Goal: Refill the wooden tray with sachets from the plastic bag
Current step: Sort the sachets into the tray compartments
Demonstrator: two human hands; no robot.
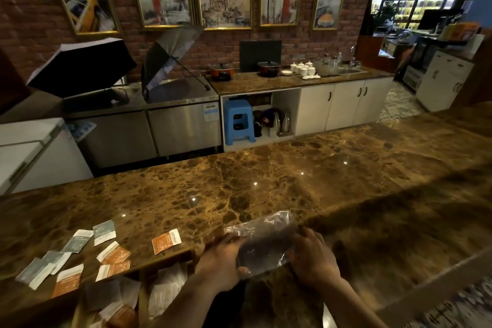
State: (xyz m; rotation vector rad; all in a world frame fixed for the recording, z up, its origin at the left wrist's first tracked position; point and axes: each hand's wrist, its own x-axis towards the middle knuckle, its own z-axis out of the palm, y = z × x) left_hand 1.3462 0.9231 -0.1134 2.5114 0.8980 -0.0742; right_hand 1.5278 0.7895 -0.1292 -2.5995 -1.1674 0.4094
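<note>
A clear plastic bag [266, 243] is held just above the marble counter [266, 184], near its front edge. My left hand [221, 261] grips the bag's left end and my right hand [314, 258] grips its right end. The wooden tray [142, 290] stands at the bottom left, partly cut off by the frame, with white and orange sachets in its compartments. Several loose sachets lie on the counter to the left: teal and white ones [103, 231] and orange ones [166, 241]. What the bag holds is too dark to make out.
Behind the counter run a steel fridge unit [149, 128], a blue stool [238, 121], white cabinets [343, 104] and a back counter with pots and cups. An open umbrella [170, 56] leans on the steel top. A white chest [29, 152] stands at far left.
</note>
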